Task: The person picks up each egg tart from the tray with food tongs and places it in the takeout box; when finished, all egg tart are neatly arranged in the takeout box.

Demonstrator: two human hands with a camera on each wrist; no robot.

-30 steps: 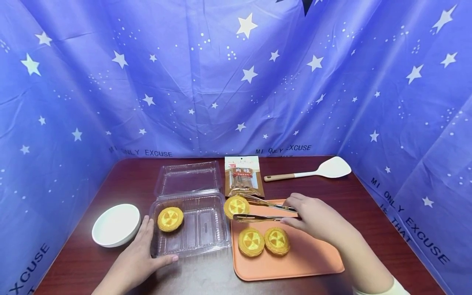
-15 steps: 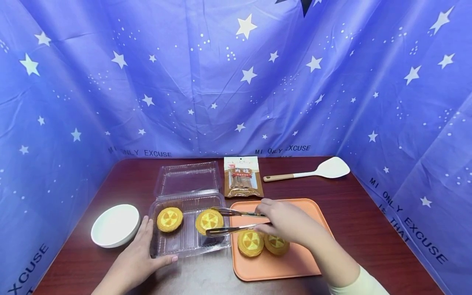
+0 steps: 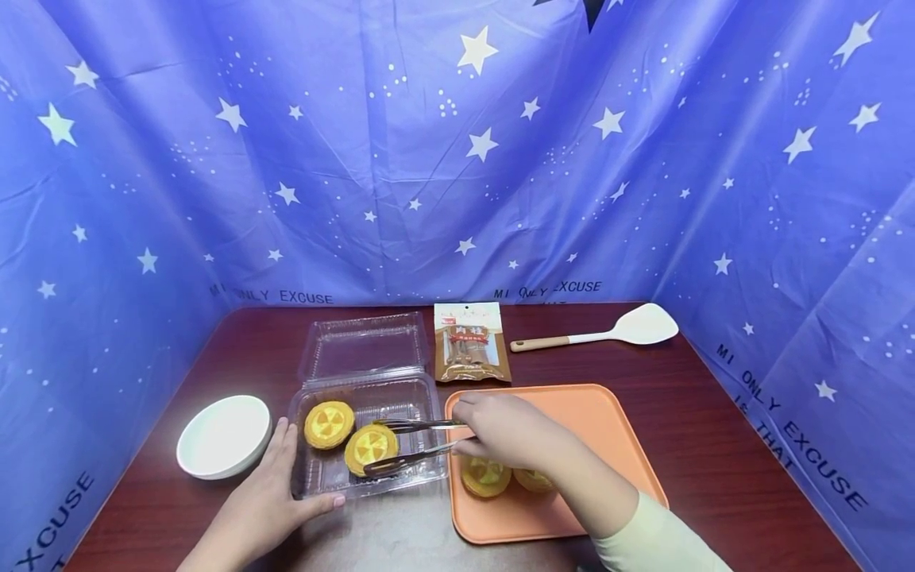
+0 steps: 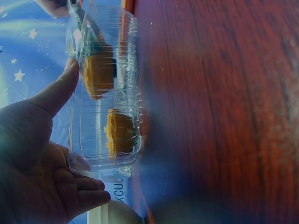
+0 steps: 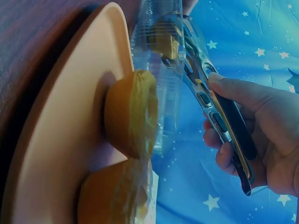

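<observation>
My right hand (image 3: pixel 500 429) grips metal tongs (image 5: pixel 219 116), whose arms lie on either side of an egg tart (image 3: pixel 372 450). That tart is inside the clear plastic clamshell box (image 3: pixel 422 477), close to a second egg tart (image 3: pixel 329 425) at the box's left. In the left wrist view the tart between the tongs (image 4: pixel 98 74) sits higher than the other, apparently off the box floor. My left hand (image 3: pixel 264 492) rests against the box's left front corner, fingers extended and thumb along the front edge. Two more tarts (image 5: pixel 133 112) stand on the orange tray (image 3: pixel 572 524), partly under my right hand.
A white bowl (image 3: pixel 225 437) stands left of my left hand. The box's open lid (image 3: pixel 368 345) lies behind it. At the back are a brown and white packet (image 3: pixel 472 342) and a white spatula (image 3: pixel 643 326) with a wooden handle.
My right hand has moved left with the tongs, carrying the tart from the tray's back left edge into the box, beside the first tart. My left hand has stayed put.
</observation>
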